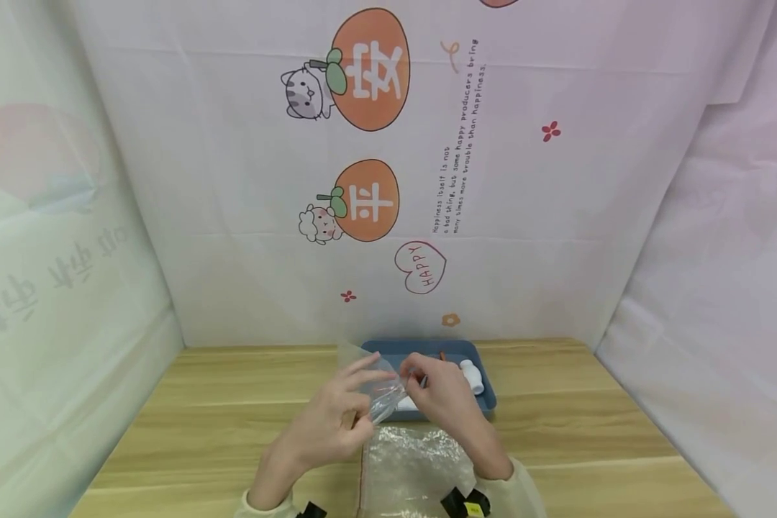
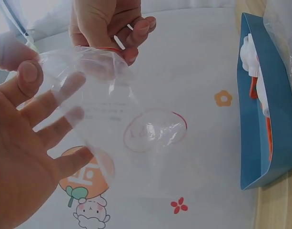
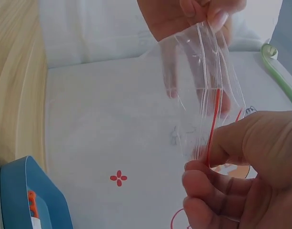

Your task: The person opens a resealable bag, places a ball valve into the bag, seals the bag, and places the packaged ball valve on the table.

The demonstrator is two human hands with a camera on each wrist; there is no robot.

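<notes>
A clear zip-lock bag (image 1: 383,404) with a red line along its mouth is held up between both hands, above the tray's front. My left hand (image 1: 330,417) pinches one side of the bag between thumb and forefinger, its other fingers spread behind the film in the left wrist view. At the opposite side of the mouth, my right hand (image 1: 452,394) pinches the edge near the red strip (image 3: 214,119). In the right wrist view the bag (image 3: 186,76) looks slack, and nothing shows inside it.
Behind the hands sits a blue tray (image 1: 489,394) with a white bottle (image 1: 471,376) and orange-red pieces (image 2: 253,88). More clear plastic bags (image 1: 421,467) lie on the wooden table (image 1: 233,410) nearest the body. A printed white cloth (image 1: 265,288) hangs behind and at both sides.
</notes>
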